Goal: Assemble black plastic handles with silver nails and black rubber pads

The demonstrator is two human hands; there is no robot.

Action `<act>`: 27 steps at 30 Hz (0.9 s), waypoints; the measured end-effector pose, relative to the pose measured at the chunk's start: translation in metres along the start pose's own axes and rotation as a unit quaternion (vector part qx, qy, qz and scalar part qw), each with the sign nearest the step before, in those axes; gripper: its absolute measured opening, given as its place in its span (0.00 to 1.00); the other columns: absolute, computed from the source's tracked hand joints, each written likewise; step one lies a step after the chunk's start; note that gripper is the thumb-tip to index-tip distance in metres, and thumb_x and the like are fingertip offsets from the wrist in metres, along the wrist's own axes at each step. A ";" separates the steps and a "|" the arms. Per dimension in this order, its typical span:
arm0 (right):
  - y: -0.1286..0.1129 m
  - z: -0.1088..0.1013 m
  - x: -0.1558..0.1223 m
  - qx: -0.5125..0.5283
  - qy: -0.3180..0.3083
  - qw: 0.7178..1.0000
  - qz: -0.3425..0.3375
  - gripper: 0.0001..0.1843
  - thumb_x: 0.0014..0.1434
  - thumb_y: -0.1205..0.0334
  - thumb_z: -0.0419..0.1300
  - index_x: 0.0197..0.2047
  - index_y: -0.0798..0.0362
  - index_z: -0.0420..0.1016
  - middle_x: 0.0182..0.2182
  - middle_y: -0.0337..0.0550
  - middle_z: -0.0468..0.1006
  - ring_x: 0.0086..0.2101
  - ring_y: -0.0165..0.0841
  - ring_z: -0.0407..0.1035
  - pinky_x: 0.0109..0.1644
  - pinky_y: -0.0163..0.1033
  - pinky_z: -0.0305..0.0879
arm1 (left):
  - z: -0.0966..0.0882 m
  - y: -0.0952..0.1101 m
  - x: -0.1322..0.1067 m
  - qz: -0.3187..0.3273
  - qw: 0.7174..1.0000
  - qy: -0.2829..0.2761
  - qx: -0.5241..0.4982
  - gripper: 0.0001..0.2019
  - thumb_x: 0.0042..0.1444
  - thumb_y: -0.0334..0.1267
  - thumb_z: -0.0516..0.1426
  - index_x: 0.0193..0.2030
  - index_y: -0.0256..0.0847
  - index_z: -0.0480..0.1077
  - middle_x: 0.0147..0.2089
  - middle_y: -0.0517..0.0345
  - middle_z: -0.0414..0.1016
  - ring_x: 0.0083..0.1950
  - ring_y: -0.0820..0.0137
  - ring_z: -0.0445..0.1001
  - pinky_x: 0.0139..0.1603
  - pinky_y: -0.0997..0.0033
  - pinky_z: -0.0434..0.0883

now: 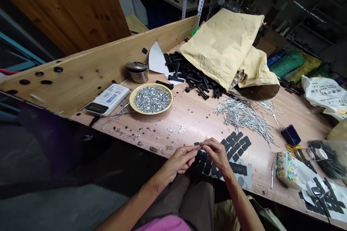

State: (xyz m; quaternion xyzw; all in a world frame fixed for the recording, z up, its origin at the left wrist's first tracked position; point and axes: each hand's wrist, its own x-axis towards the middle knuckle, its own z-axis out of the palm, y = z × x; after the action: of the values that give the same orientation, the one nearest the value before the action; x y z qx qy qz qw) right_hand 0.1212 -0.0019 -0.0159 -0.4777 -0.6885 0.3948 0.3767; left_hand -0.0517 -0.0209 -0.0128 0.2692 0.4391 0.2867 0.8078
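Near the table's front edge, the fingertips of my left hand (180, 159) and my right hand (217, 154) meet. Both are closed in a pinch on a thin metal pin (200, 147), mostly hidden by the fingers. Beneath and beyond my right hand, rows of black rounded pads (238, 148) lie on the table and on a pale backing sheet (245, 180). Farther back is a heap of long silvery pins (244, 115). Small metal washers (181, 129) are scattered left of the hands, and a yellow bowl (131, 104) holds many small metal pieces.
Black plastic parts (192, 75) spill from under a big paper sack (222, 43). At the left stand a digital scale (110, 97) and a lidded metal pot (138, 72). To the right are a dark blue box (291, 135), a flowered box (286, 168) and a clear bottle (309, 154).
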 end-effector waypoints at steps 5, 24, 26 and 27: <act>-0.004 -0.007 -0.005 -0.009 -0.010 1.000 -0.001 0.16 0.54 0.47 0.60 0.31 0.49 0.80 0.26 0.42 0.78 0.28 0.32 0.73 0.31 0.35 0.70 | -0.001 -0.005 0.000 -0.007 0.998 -0.027 0.051 0.32 0.41 0.54 0.61 0.52 0.38 0.69 0.16 0.73 0.56 0.13 0.85 0.42 0.16 0.81 0.37; -0.013 -0.015 -0.025 -0.220 -0.092 0.954 -0.183 0.14 0.67 0.62 0.44 0.45 0.54 0.71 0.34 0.47 0.74 0.33 0.31 0.71 0.35 0.34 0.70 | 0.007 -0.014 -0.004 0.024 0.996 -0.007 0.089 0.28 0.43 0.55 0.60 0.44 0.33 0.73 0.14 0.74 0.51 0.14 0.83 0.44 0.15 0.80 0.41; -0.014 -0.013 -0.021 -0.200 -0.082 0.963 -0.163 0.13 0.66 0.60 0.46 0.41 0.52 0.71 0.31 0.44 0.74 0.31 0.29 0.71 0.33 0.32 0.70 | 0.005 -0.015 -0.003 0.036 0.994 -0.010 0.099 0.27 0.45 0.54 0.59 0.44 0.33 0.74 0.14 0.73 0.52 0.14 0.83 0.45 0.15 0.81 0.42; -0.015 -0.012 -0.019 -0.198 -0.079 0.964 -0.159 0.13 0.66 0.60 0.47 0.40 0.52 0.71 0.30 0.43 0.74 0.30 0.29 0.71 0.32 0.32 0.69 | 0.004 -0.015 -0.003 0.036 0.994 -0.019 0.106 0.26 0.46 0.53 0.58 0.44 0.33 0.74 0.14 0.73 0.52 0.14 0.83 0.45 0.15 0.81 0.43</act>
State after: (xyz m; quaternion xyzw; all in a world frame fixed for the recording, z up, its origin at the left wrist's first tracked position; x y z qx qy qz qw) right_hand 0.1313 -0.0209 -0.0001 -0.3946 -0.8475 0.2226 0.2766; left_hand -0.0463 -0.0347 -0.0196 0.3741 0.4419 0.2628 0.7718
